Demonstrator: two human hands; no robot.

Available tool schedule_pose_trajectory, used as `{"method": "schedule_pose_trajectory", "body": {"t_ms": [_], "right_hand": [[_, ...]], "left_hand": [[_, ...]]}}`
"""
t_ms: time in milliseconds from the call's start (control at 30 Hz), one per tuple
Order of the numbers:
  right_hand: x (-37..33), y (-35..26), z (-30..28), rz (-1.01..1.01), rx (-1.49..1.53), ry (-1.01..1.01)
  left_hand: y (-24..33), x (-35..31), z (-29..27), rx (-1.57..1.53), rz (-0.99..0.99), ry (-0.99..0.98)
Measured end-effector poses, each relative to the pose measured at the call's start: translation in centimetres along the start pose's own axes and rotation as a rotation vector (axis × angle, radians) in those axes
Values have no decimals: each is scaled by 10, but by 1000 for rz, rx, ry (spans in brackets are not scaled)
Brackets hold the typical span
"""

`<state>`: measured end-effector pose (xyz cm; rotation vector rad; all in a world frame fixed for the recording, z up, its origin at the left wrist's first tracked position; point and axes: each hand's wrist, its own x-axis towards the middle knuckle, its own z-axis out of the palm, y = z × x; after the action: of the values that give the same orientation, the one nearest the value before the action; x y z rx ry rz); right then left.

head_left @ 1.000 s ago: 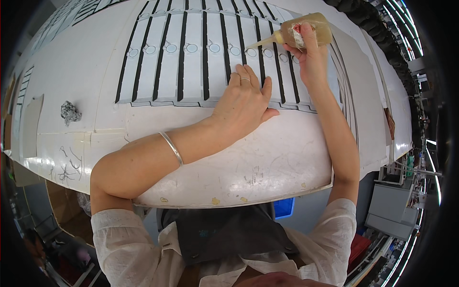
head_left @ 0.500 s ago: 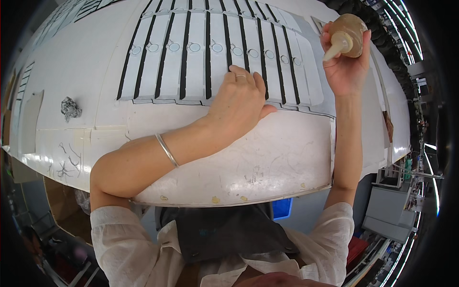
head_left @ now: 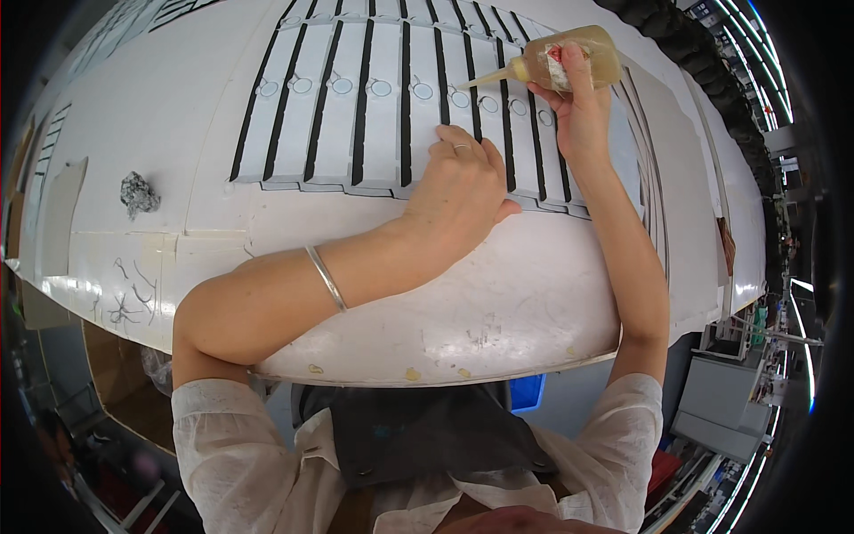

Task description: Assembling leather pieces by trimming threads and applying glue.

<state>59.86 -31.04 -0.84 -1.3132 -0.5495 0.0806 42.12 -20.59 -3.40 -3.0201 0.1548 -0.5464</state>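
My right hand (head_left: 583,116) is wrapped round a squeeze bottle (head_left: 569,60) of amber liquid with a long thin nozzle. The bottle is tilted nearly level, and its nozzle tip points left over a row of overlapping white pieces (head_left: 334,125). These pieces have black bands along them and a small round outline on each. My left hand (head_left: 463,173) rests on the near edge of the row, right of its middle. Its fingers are bent and its thumb is spread aside, with nothing visibly gripped. Whether the nozzle touches a piece I cannot tell.
A crumpled grey-black wad (head_left: 139,194) lies on the white table (head_left: 427,311) at left. More banded pieces (head_left: 182,11) lie far left. Grey board sheets (head_left: 685,196) lie at right, and black bundled material (head_left: 676,44) runs along the far right edge. A blue bin (head_left: 527,392) stands below the table.
My right hand has moved left with the squeeze bottle, bringing the nozzle from the right side over the row. The left hand keeps its place on the pieces; the view has shifted slightly.
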Motion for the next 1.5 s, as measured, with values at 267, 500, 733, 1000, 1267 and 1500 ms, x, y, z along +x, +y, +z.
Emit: {"method": "schedule_pose_trajectory", "body": {"t_ms": [267,500,733,1000,1267,1500], "right_hand": [[-6,-3,5,24,-51,-50],[-4,1,5,-35,-67,-27],[-6,-3,6,-33,-74,-62],[-13,-10,5,22,-108,-87],[-16,-60,-30,70,201,-140],[-2,-71,-16,94,526,-85]], "left_hand": [[1,1,-2,51,17,-38],[3,1,-1,102,32,1],[2,1,0,105,26,-32],[4,-1,-3,115,11,-6],[-13,-14,-32,-218,-32,-288],[-55,-53,-23,-256,6,-114]]}}
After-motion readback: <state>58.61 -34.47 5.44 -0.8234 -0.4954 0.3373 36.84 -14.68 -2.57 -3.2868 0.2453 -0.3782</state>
